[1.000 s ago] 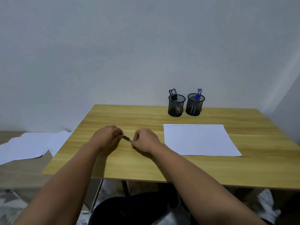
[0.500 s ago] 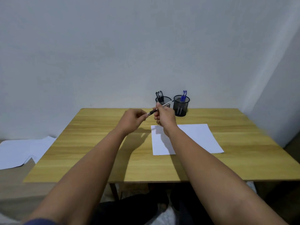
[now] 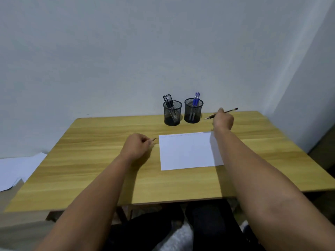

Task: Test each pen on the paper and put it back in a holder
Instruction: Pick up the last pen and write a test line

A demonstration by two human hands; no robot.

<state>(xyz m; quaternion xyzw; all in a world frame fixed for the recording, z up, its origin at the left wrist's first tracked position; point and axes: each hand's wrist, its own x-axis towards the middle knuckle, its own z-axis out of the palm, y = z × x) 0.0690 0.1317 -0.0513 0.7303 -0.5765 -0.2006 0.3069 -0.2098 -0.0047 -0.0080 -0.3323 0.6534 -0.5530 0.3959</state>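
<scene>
My right hand (image 3: 223,121) holds a black pen (image 3: 229,111) above the table's far right, tip bare and pointing left toward the holders. My left hand (image 3: 136,146) rests on the table left of the white paper (image 3: 188,152), pinching what looks like the pen's cap (image 3: 153,139). Faint scribbles run along the paper's top edge. Two black mesh holders stand at the back: the left holder (image 3: 172,113) has black pens (image 3: 168,100), the right holder (image 3: 193,111) has blue pens (image 3: 196,99).
The wooden table (image 3: 90,160) stands against a white wall. Loose white sheets (image 3: 16,169) lie on the floor to the left. My dark-clothed legs show below the table's near edge.
My hands have come apart: the right one carried the uncapped pen to the far right past the holders, and the left one dropped to the table beside the paper with the cap.
</scene>
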